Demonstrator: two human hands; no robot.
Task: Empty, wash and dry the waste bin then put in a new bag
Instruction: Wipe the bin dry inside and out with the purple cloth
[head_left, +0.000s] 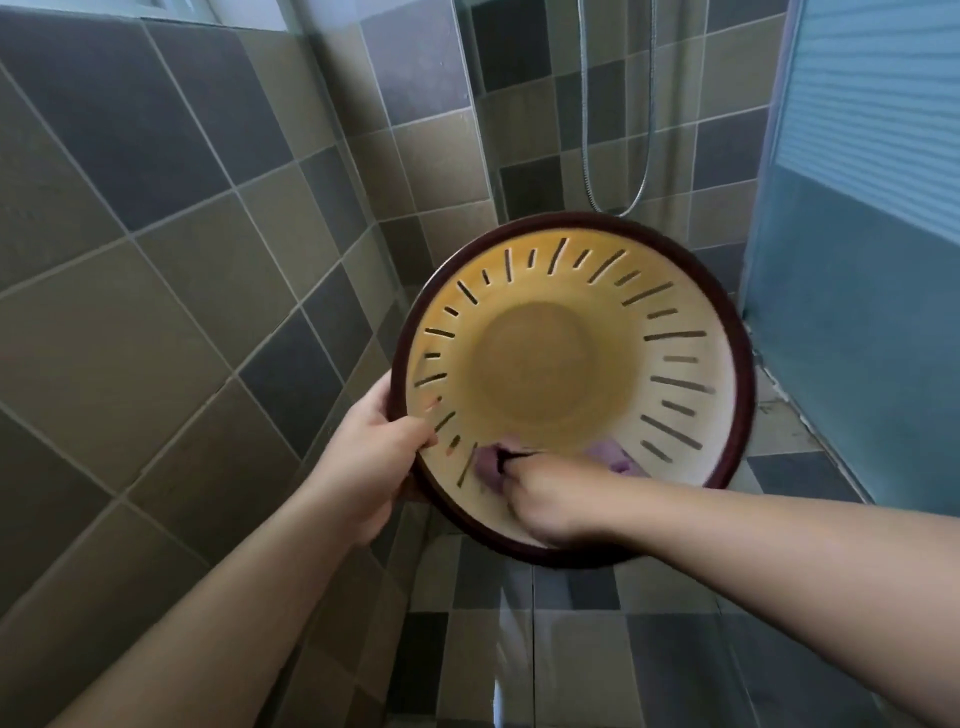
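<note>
The waste bin (685, 322) is held up in mid-air with its mouth toward me: a cream-yellow inside with narrow slots all round the wall and a dark maroon rim. My left hand (371, 457) grips the rim at its lower left, thumb hooked over the edge. My right hand (545, 501) reaches inside over the lower rim and holds a purple cloth (488, 462) bunched against the inner wall. Part of the cloth shows again to the right of my knuckles. The bin holds no bag or rubbish.
Grey and olive tiled walls close in on the left and behind. A metal shower hose (613, 156) hangs on the back wall. A blue frosted panel (852, 260) stands at the right. Tiled floor (571, 649) lies below the bin.
</note>
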